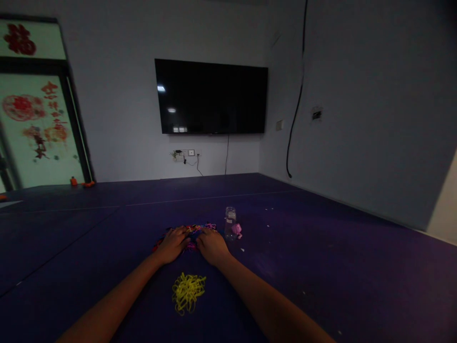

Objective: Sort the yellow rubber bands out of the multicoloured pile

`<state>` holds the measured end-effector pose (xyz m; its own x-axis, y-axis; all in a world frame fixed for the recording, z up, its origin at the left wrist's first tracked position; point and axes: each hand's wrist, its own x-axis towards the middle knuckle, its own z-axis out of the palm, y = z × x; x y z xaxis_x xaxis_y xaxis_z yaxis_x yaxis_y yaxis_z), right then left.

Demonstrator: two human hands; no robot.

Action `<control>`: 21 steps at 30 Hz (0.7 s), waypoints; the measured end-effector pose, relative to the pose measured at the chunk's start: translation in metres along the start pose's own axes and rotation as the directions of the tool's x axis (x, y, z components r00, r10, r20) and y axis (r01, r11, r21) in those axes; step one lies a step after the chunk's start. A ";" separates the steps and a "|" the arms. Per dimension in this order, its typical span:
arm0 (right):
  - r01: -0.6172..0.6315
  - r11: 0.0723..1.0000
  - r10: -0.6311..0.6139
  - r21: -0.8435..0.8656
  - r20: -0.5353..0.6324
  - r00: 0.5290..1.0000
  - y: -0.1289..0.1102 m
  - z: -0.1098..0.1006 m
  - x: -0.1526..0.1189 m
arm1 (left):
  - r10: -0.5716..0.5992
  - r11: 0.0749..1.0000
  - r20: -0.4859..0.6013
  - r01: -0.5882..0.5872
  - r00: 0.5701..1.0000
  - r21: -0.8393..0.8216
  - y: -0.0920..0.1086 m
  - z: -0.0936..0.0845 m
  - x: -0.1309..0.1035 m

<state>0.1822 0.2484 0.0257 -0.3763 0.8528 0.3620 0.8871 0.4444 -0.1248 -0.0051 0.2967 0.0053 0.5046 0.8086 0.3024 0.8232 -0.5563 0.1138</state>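
Note:
A spread of small multicoloured elastic bands [193,234] lies on the dark purple surface. My left hand [174,244] rests palm down over its left part, fingers stretched out. Over the right part lies my right hand [212,244], also palm down, its fingers pointing inward and apart from the thumb. Neither hand visibly grips anything, though the bands beneath the palms are hidden. Nearer to me, between my forearms, sits a loose heap of yellow elastic bands [188,291]. Just right of my right hand is a clear plastic bottle [230,220], with a pink object [236,230] beside it.
The purple surface [303,247] reaches to the walls, with small white scraps on its right side. A black television [212,97] hangs on the back wall above sockets and cords. A black cable [295,116] dangles at right. Small orange items [74,181] stand near the door.

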 end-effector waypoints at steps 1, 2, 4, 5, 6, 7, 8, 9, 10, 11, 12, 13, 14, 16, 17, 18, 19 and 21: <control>0.000 1.000 0.000 0.000 -0.002 1.000 0.000 0.000 0.000 | 0.005 1.000 -0.006 -0.005 1.000 -0.003 -0.001 0.001 0.000; -0.001 1.000 0.001 0.001 -0.003 1.000 0.000 0.001 0.000 | 0.009 1.000 -0.015 -0.009 1.000 -0.005 -0.001 0.001 0.000; 0.001 1.000 -0.001 0.004 -0.008 1.000 0.001 0.001 0.000 | 0.015 1.000 -0.034 -0.015 0.999 -0.007 -0.002 0.002 0.000; 0.001 1.000 -0.001 0.006 -0.009 1.000 0.001 0.000 0.000 | 0.017 1.000 -0.044 -0.017 0.999 -0.007 -0.002 0.002 0.000; 0.002 1.000 -0.002 0.007 -0.009 1.000 0.001 0.000 0.000 | 0.021 1.000 -0.053 -0.021 0.998 -0.009 -0.002 0.001 0.000; 0.003 1.000 -0.003 0.009 -0.010 1.000 0.000 0.000 -0.001 | 0.025 1.000 -0.064 -0.026 0.998 -0.013 -0.001 0.001 -0.001; 0.005 1.000 -0.005 0.009 -0.011 1.000 0.000 -0.001 -0.001 | 0.030 0.999 -0.077 -0.032 0.997 -0.022 0.000 0.000 -0.001; 0.006 1.000 -0.006 0.007 -0.012 1.000 0.000 -0.001 -0.001 | 0.037 0.999 -0.092 -0.040 0.995 -0.035 0.000 -0.001 -0.001; 0.008 1.000 -0.008 0.005 -0.012 1.000 0.000 -0.001 -0.001 | 0.042 0.997 -0.110 -0.048 0.993 -0.052 0.001 -0.002 -0.001; 0.010 1.000 -0.010 0.002 -0.012 1.000 0.000 -0.002 -0.001 | 0.043 0.996 -0.130 -0.053 0.991 -0.073 0.002 -0.003 -0.001; 0.012 1.000 -0.012 -0.001 -0.012 1.000 -0.001 -0.002 -0.001 | 0.041 0.994 -0.152 -0.056 0.988 -0.096 0.003 -0.004 -0.001; 0.013 1.000 -0.013 -0.004 -0.011 1.000 0.000 -0.001 -0.001 | 0.036 0.991 -0.172 -0.058 0.984 -0.122 0.004 -0.005 -0.001; 0.013 1.000 -0.013 -0.005 -0.010 1.000 0.000 -0.001 -0.001 | 0.029 0.986 -0.191 -0.059 0.981 -0.153 0.004 -0.006 -0.002; 0.013 1.000 -0.013 -0.005 -0.012 1.000 0.000 0.000 0.000 | 0.004 0.971 -0.222 -0.057 0.975 -0.232 0.005 -0.008 -0.003; 0.013 1.000 -0.013 -0.002 -0.015 1.000 0.000 0.000 0.000 | -0.009 0.958 -0.230 -0.058 0.973 -0.281 0.005 -0.009 -0.004; 0.014 1.000 -0.014 0.002 -0.020 1.000 0.001 0.001 0.001 | -0.019 0.940 -0.231 -0.061 0.973 -0.335 0.004 -0.010 -0.005; 0.018 1.000 -0.017 0.006 -0.025 1.000 0.001 0.001 0.001 | -0.027 0.919 -0.227 -0.065 0.973 -0.388 0.004 -0.011 -0.006; 0.039 0.999 -0.038 0.014 -0.039 0.999 0.002 0.002 0.001 | -0.040 0.875 -0.213 -0.069 0.976 -0.478 0.002 -0.014 -0.007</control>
<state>0.1832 0.2504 0.0241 -0.3994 0.8238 0.4022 0.8678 0.4812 -0.1240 -0.0104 0.2873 0.0162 0.4045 0.7708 0.4923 0.5615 -0.6342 0.5316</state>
